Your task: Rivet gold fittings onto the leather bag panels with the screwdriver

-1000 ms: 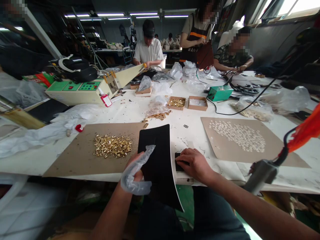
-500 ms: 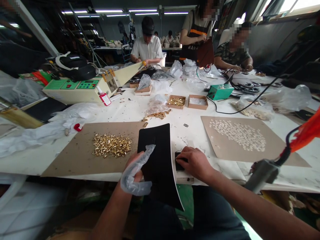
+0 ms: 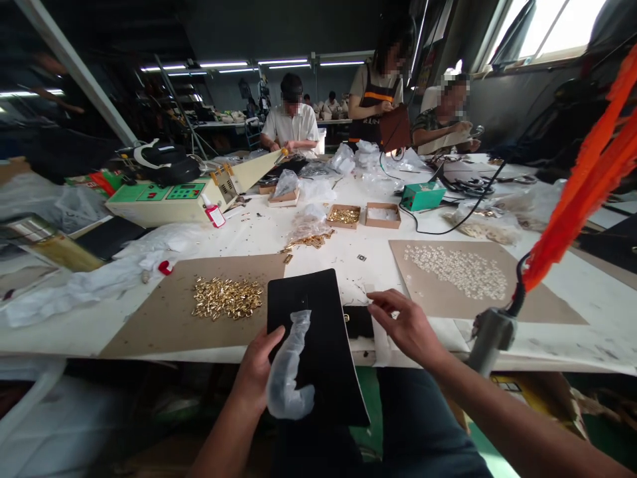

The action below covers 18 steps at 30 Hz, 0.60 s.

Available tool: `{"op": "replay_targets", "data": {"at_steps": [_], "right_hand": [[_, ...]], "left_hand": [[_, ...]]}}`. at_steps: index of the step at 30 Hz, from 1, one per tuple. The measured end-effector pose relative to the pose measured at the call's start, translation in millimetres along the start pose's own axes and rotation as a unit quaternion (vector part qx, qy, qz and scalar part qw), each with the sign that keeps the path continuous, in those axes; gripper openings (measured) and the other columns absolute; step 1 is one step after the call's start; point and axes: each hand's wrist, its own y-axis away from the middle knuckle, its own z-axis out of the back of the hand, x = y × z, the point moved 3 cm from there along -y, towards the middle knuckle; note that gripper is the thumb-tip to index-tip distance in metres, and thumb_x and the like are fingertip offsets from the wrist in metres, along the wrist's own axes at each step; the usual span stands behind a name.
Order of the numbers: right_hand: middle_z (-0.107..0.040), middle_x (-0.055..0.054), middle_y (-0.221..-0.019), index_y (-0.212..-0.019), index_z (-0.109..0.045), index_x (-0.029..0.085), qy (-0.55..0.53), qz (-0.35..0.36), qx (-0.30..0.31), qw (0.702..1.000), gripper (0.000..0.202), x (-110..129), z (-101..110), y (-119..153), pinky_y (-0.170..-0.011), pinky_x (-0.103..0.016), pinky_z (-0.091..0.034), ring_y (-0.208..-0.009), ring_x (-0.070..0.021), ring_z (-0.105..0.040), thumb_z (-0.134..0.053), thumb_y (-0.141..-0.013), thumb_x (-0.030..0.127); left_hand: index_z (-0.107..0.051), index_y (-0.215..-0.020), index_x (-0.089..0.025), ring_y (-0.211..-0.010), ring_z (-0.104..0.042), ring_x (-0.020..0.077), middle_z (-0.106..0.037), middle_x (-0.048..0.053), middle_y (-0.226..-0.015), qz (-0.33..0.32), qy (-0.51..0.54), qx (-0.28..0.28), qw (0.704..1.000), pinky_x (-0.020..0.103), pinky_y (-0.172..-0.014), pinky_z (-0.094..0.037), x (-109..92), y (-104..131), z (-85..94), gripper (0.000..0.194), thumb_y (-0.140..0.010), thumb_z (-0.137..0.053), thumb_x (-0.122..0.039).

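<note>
My left hand [image 3: 259, 365] grips the left edge of a black leather-like panel [image 3: 318, 345], thumb on its face. The panel stands tilted over the table's front edge and my lap. A crumpled strip of clear plastic wrap [image 3: 291, 378] hangs on its face. Right of the panel, a small black pad [image 3: 359, 322] lies at the table edge, with a small gold metal piece [image 3: 347, 318] at its left side. My right hand [image 3: 405, 325] hovers just right of the pad, fingers apart and holding nothing visible. Left of the panel is a pile of gold metal fittings [image 3: 227, 297] on brown board.
White washer-like pieces [image 3: 458, 269] are spread on a right-hand board [image 3: 537, 309]. Farther back are small cardboard boxes [image 3: 343, 224], a green box with a cable [image 3: 423, 195] and a cream machine [image 3: 164, 199]. An orange-wrapped cable [image 3: 572, 199] rises at right. Co-workers [image 3: 291, 123] sit and stand beyond.
My right hand has lifted off the black pad and moved right, its fingers spreading. The left hand has shifted the panel slightly down, and the plastic strip hangs lower. The view has tilted up.
</note>
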Motion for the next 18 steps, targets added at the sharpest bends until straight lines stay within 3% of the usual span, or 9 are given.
{"op": "replay_targets", "data": {"at_steps": [3,7,10,13,16,18], "right_hand": [[-0.068,-0.006,-0.101,-0.119,-0.075,0.024,-0.026,0.057,-0.025,0.998,0.026,31.6,1.9,12.5,-0.084,-0.036,-0.053,-0.089,-0.0205,-0.065,-0.067,-0.101,0.041],[-0.068,-0.008,-0.104,-0.117,-0.076,0.023,-0.04,0.114,0.008,0.993,0.026,83.1,-10.3,23.5,-0.085,-0.036,-0.054,-0.095,-0.0219,-0.065,-0.066,-0.103,0.042],[-0.069,-0.009,-0.112,-0.13,-0.072,0.023,-0.062,0.063,0.091,0.992,0.049,110.6,-24.6,34.3,-0.089,-0.036,-0.055,-0.101,-0.0246,-0.067,-0.078,-0.093,0.054],[-0.072,-0.007,-0.115,-0.128,-0.071,0.023,-0.157,-0.008,0.154,0.976,0.063,121.3,-37.2,49.9,-0.092,-0.037,-0.057,-0.103,-0.0271,-0.068,-0.088,-0.08,0.059],[-0.076,-0.007,-0.101,-0.112,-0.075,0.019,-0.261,-0.113,0.13,0.95,0.052,108.7,-38.5,58.3,-0.086,-0.037,-0.059,-0.097,-0.0277,-0.071,-0.078,-0.087,0.064],[-0.077,-0.008,-0.094,-0.108,-0.076,0.016,-0.302,-0.188,0.106,0.928,0.052,92.5,-32.8,56.8,-0.082,-0.037,-0.061,-0.09,-0.0281,-0.073,-0.074,-0.091,0.065]], "left_hand": [[-0.079,-0.115,-0.022,-0.13,-0.066,0.0366,-0.08,0.01,-0.121,0.055,0.083,0.01,0.995,0.047,-0.117,-0.049,-4.7,27.9,-15.7,0.047,-0.079,-0.084,-0.051],[-0.077,-0.125,-0.021,-0.127,-0.068,0.0357,-0.079,0.009,-0.126,-0.014,-0.042,-0.005,0.999,0.044,-0.117,-0.049,-23.2,59.2,-24.8,0.049,-0.088,-0.078,-0.053],[-0.077,-0.127,-0.025,-0.125,-0.07,0.0357,-0.078,0.007,-0.131,-0.096,-0.164,0.017,0.982,0.045,-0.114,-0.053,-33.3,84.0,-34.9,0.042,-0.097,-0.067,-0.053],[-0.066,-0.146,-0.034,-0.144,-0.056,0.0367,-0.058,0.007,-0.158,-0.234,-0.273,0.056,0.932,0.05,-0.12,-0.049,-32.6,110.2,-53.1,0.046,-0.1,-0.062,-0.037],[-0.037,-0.165,-0.037,-0.156,-0.039,0.0409,-0.033,0.01,-0.174,-0.325,-0.346,0.119,0.872,0.057,-0.12,-0.048,-23.9,129.3,-71.1,0.084,-0.09,-0.074,-0.032],[-0.036,-0.166,-0.036,-0.156,-0.039,0.0405,-0.034,0.012,-0.173,-0.32,-0.346,0.158,0.868,0.058,-0.12,-0.048,-19.7,130.4,-75.7,0.086,-0.089,-0.075,-0.034]]}}
